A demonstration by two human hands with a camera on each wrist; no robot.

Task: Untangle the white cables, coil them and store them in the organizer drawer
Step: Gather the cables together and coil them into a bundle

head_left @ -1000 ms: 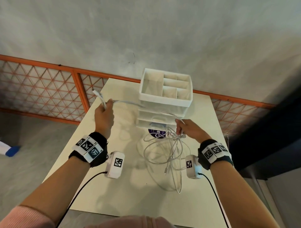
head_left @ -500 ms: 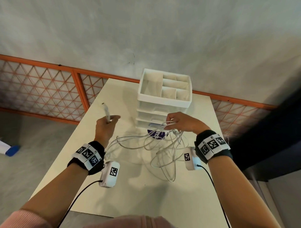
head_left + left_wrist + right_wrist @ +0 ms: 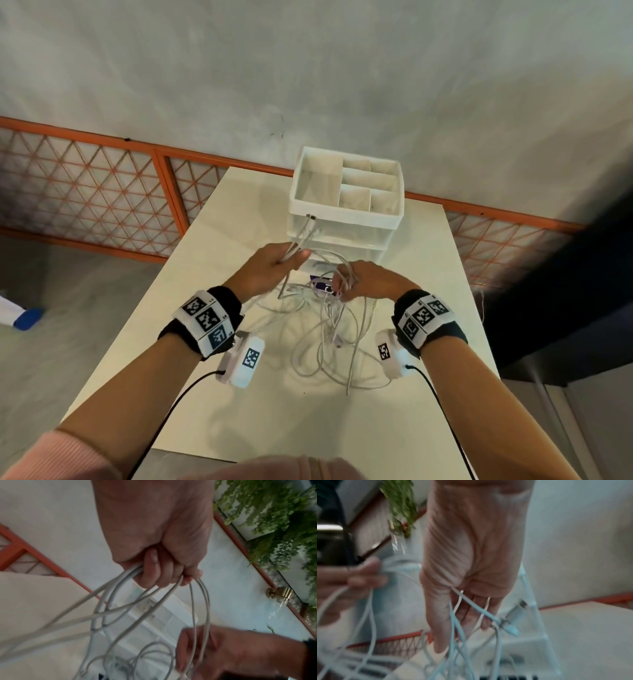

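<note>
Several white cables [image 3: 329, 342] lie tangled on the cream table [image 3: 342, 428] in front of the white organizer [image 3: 346, 202]. My left hand [image 3: 291, 260] grips a bundle of strands in a fist, and two plug ends [image 3: 310, 228] stick up out of it toward the organizer. In the left wrist view that fist [image 3: 159, 573] closes round the cables [image 3: 120, 608]. Just to the right, my right hand [image 3: 342, 284] holds other strands, which run between thumb and fingers [image 3: 467, 608]. A plug [image 3: 510, 628] dangles beside them. The organizer's drawers look shut.
A purple-labelled item [image 3: 322, 286] sits under the cables at the organizer's foot. An orange lattice fence [image 3: 102, 198] runs behind the table, below a grey wall. A blue and white object [image 3: 24, 315] lies on the floor at left. Dark furniture [image 3: 565, 308] stands at right.
My left hand has swung right from the table's left side, bringing its cable end close to the right hand. It now holds two plug ends. The right hand has hardly moved.
</note>
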